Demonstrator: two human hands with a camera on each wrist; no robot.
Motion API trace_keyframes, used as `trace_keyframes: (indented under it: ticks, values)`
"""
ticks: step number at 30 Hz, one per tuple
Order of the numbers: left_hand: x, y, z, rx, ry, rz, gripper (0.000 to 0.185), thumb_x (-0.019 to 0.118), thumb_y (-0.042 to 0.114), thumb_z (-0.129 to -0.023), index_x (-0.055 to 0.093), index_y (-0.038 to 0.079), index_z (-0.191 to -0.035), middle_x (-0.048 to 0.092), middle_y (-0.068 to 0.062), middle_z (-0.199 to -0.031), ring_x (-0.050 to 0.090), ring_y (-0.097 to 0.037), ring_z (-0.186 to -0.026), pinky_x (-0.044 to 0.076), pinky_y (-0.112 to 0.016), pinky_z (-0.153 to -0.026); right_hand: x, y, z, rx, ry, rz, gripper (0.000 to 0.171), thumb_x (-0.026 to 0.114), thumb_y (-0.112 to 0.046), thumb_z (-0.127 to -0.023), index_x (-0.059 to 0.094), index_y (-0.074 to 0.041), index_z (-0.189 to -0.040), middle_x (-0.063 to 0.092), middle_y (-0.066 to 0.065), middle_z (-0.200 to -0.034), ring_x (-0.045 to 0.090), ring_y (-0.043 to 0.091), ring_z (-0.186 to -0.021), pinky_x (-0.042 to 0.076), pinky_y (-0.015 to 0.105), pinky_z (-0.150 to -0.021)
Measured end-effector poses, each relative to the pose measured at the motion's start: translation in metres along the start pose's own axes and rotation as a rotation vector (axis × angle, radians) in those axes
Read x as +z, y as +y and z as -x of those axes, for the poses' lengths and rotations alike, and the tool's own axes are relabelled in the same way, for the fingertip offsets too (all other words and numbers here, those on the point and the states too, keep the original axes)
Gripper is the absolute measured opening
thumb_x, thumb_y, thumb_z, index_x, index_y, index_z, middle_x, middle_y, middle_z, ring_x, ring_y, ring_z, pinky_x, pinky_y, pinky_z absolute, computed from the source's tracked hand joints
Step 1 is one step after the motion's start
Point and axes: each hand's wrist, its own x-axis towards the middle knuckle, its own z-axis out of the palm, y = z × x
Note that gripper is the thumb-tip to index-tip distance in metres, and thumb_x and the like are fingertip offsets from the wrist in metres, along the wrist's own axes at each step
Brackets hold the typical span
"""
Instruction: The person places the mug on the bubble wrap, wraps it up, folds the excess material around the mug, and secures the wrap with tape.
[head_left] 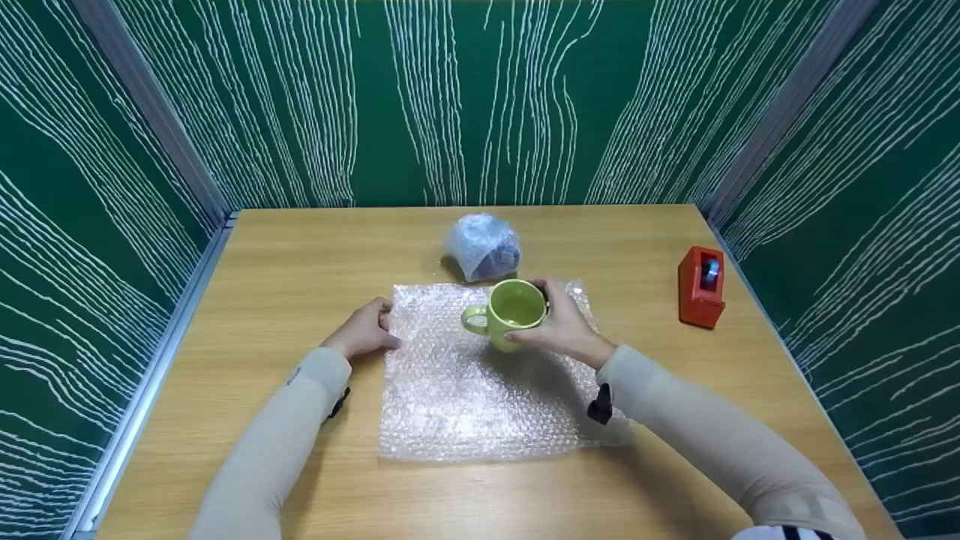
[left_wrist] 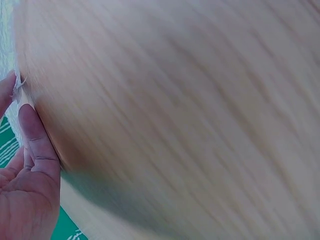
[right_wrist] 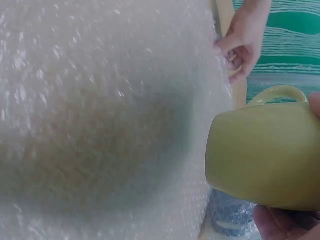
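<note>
A yellow-green mug (head_left: 498,321) is gripped by my right hand (head_left: 564,327), thumb on one side and fingers on the other. Its handle points left and its mouth faces up toward the head camera. Beneath it a sheet of bubble wrap (head_left: 442,412) lies flat on the table; in the right wrist view the mug (right_wrist: 262,155) appears held above the sheet. My left hand (head_left: 364,330) pinches the sheet's left edge near the upper corner. The left wrist view shows that hand's fingers (left_wrist: 37,127) at the wrap's edge.
Behind the sheet sits a bubble-wrapped bundle (head_left: 476,238) with something bluish-purple inside. A red tape dispenser (head_left: 701,289) stands at the right side of the wooden table (head_left: 262,300). Green panels with white lines (head_left: 375,150) enclose the back and sides.
</note>
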Motion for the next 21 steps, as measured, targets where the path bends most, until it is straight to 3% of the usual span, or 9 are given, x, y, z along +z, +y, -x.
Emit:
trace_keyframes:
  ticks: [21]
  values:
    - [0.001,-0.004,-0.004,-0.005,-0.007,0.012,0.077,0.085,0.006,-0.088,0.045,-0.005,-0.153,0.053,-0.002,-0.094,0.05,-0.017,-0.082,0.044,-0.029,-0.077,0.034,0.01,0.016,0.009,-0.069,0.025,0.097,0.103,-0.016,-0.063,0.052,0.001,-0.143,0.067,0.019,-0.136,0.066,0.035,-0.122,0.053,0.054,-0.114]
